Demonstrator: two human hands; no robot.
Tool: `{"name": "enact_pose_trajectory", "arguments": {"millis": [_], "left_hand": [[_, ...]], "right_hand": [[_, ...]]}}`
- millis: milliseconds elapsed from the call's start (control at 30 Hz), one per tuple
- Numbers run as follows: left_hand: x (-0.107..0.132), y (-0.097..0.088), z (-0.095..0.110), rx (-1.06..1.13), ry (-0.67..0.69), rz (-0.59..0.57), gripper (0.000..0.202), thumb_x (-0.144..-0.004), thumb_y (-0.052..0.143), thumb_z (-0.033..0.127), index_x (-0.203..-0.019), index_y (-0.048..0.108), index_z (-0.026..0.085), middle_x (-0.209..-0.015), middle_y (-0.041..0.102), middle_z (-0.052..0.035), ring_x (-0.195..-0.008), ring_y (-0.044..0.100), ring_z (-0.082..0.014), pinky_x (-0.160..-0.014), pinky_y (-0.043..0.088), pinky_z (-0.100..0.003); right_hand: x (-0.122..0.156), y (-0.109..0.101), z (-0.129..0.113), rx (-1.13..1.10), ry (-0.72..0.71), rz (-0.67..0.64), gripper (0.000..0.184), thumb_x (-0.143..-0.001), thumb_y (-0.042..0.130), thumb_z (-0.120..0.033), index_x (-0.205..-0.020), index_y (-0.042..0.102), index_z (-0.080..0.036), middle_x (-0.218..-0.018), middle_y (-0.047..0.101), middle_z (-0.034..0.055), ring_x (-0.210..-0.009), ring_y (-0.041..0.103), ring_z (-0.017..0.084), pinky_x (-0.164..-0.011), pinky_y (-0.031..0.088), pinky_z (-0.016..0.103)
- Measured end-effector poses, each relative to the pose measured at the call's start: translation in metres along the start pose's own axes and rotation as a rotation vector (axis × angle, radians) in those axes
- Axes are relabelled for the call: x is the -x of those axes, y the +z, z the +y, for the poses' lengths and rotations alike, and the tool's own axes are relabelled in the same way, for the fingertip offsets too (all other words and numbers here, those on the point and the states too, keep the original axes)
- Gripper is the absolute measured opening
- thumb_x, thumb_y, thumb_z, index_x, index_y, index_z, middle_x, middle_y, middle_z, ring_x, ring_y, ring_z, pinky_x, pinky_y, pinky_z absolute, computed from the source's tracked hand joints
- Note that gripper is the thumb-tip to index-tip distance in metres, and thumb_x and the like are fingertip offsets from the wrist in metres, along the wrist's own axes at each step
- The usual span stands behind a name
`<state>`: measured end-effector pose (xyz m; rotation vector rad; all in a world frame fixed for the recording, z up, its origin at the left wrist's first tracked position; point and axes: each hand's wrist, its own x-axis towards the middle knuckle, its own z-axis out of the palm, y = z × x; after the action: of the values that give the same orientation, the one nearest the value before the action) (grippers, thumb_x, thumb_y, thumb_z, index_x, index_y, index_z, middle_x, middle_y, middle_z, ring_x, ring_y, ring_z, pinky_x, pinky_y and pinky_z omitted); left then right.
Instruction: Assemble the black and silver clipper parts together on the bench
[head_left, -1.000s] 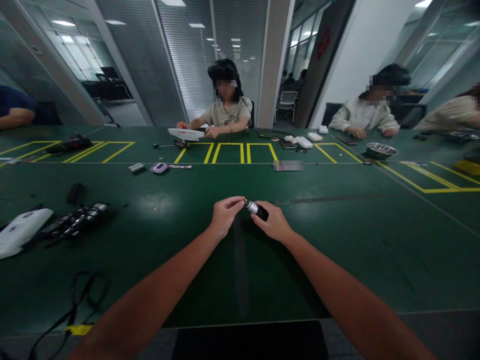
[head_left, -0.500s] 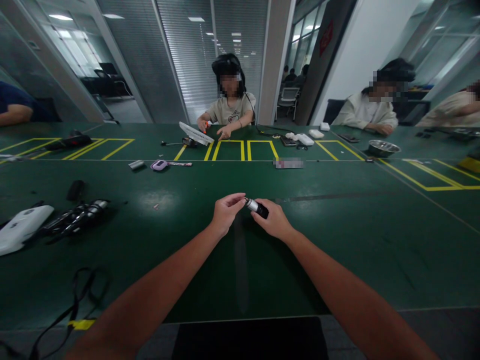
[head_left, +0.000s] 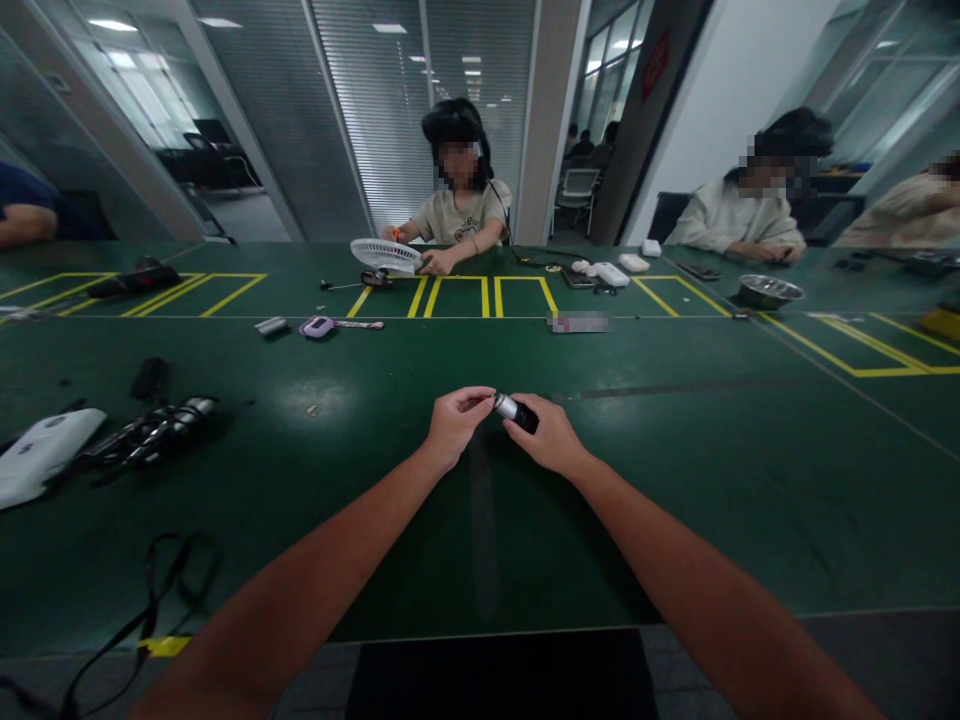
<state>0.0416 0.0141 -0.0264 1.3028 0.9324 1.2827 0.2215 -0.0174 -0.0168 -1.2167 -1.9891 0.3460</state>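
Note:
A short black-and-silver cylinder [head_left: 510, 408] is held above the green table, slanting with its silver end up toward the left. My right hand [head_left: 553, 435] is wrapped round its black body. At the silver end, my left hand [head_left: 455, 428] is closed, with thumb and fingertips pinching the tip. What lies right between those fingertips is partly hidden, and the cylinder's exact kind cannot be made out.
On the green table [head_left: 360, 580], a white device [head_left: 49, 455] and a bundle of black cables [head_left: 150, 440] lie to the left. A black strap [head_left: 154, 580] is near the front edge. Across the table, a person handles a white round fan grille [head_left: 386, 254]. A metal bowl [head_left: 770, 291] stands at the right.
My hands and the cylinder stay almost in place, with only a slight shift right. The person opposite has tilted the fan grille so its ribbed face shows more.

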Motion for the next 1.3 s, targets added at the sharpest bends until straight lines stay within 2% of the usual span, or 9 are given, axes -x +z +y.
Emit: {"name": "enact_pose_trajectory", "arguments": {"millis": [200,367,467,600,767,933,1100,1300], "left_hand": [[0.0,-0.001,0.0,-0.086,0.093,-0.038,0.026,-0.078,0.069,0.025,-0.102,0.073,0.016,-0.103,0.07,-0.0097,-0.096,0.066,-0.0207,-0.09,0.051,-0.035],[0.001,-0.001,-0.002,-0.112,0.105,-0.009,0.039,-0.079,0.069,0.026,-0.116,0.067,0.017,-0.105,0.068,-0.01,-0.095,0.065,-0.0199,-0.082,0.053,-0.031],[0.002,0.001,-0.001,-0.148,0.117,-0.045,0.042,-0.079,0.069,0.03,-0.119,0.064,0.017,-0.107,0.068,-0.0108,-0.094,0.065,-0.0202,-0.078,0.053,-0.03],[0.004,0.005,0.0,-0.209,0.125,-0.117,0.037,-0.078,0.071,0.031,-0.111,0.066,0.016,-0.105,0.068,-0.0108,-0.094,0.065,-0.0213,-0.077,0.053,-0.031],[0.003,0.006,-0.001,-0.213,0.115,-0.131,0.031,-0.076,0.073,0.029,-0.103,0.068,0.016,-0.098,0.07,-0.0092,-0.089,0.066,-0.0207,-0.077,0.053,-0.032],[0.003,0.006,-0.003,-0.205,0.126,-0.163,0.032,-0.075,0.074,0.031,-0.102,0.069,0.015,-0.096,0.07,-0.0093,-0.088,0.066,-0.0212,-0.077,0.054,-0.032],[0.004,0.006,-0.004,-0.203,0.137,-0.186,0.033,-0.075,0.074,0.032,-0.104,0.069,0.015,-0.097,0.07,-0.0093,-0.089,0.066,-0.0215,-0.078,0.054,-0.032],[0.003,0.005,-0.005,-0.21,0.112,-0.193,0.035,-0.075,0.074,0.031,-0.105,0.068,0.015,-0.098,0.07,-0.0098,-0.091,0.065,-0.0219,-0.078,0.053,-0.032]], "right_hand": [[0.0,-0.001,0.0,-0.014,0.005,0.028,0.032,-0.081,0.062,-0.026,-0.113,0.061,-0.019,-0.107,0.067,0.0075,-0.095,0.062,0.021,-0.086,0.047,0.035],[-0.002,-0.004,-0.004,-0.011,0.039,0.065,0.03,-0.082,0.06,-0.027,-0.11,0.061,-0.019,-0.103,0.067,0.0076,-0.091,0.062,0.021,-0.082,0.048,0.035],[-0.001,-0.005,-0.006,-0.008,0.037,0.082,0.029,-0.082,0.06,-0.026,-0.11,0.06,-0.018,-0.102,0.066,0.0078,-0.092,0.061,0.021,-0.082,0.048,0.035],[0.0,-0.003,-0.006,-0.005,-0.006,0.057,0.029,-0.082,0.06,-0.026,-0.111,0.059,-0.019,-0.104,0.066,0.008,-0.094,0.061,0.021,-0.084,0.047,0.035],[0.0,-0.002,-0.007,-0.034,-0.058,0.023,0.039,-0.081,0.057,-0.021,-0.12,0.054,-0.021,-0.113,0.063,0.0083,-0.103,0.059,0.022,-0.092,0.046,0.039],[0.001,-0.006,-0.011,0.022,-0.089,-0.026,0.046,-0.083,0.054,-0.02,-0.129,0.05,-0.023,-0.122,0.059,0.0091,-0.111,0.055,0.024,-0.098,0.043,0.042],[0.002,-0.008,-0.013,0.082,-0.102,-0.058,0.042,-0.087,0.052,-0.02,-0.129,0.052,-0.021,-0.121,0.059,0.01,-0.112,0.053,0.025,-0.099,0.042,0.043],[0.002,-0.008,-0.014,0.103,-0.103,-0.071,0.047,-0.083,0.052,-0.015,-0.13,0.05,-0.022,-0.123,0.058,0.0102,-0.113,0.051,0.025,-0.098,0.042,0.044]]}}
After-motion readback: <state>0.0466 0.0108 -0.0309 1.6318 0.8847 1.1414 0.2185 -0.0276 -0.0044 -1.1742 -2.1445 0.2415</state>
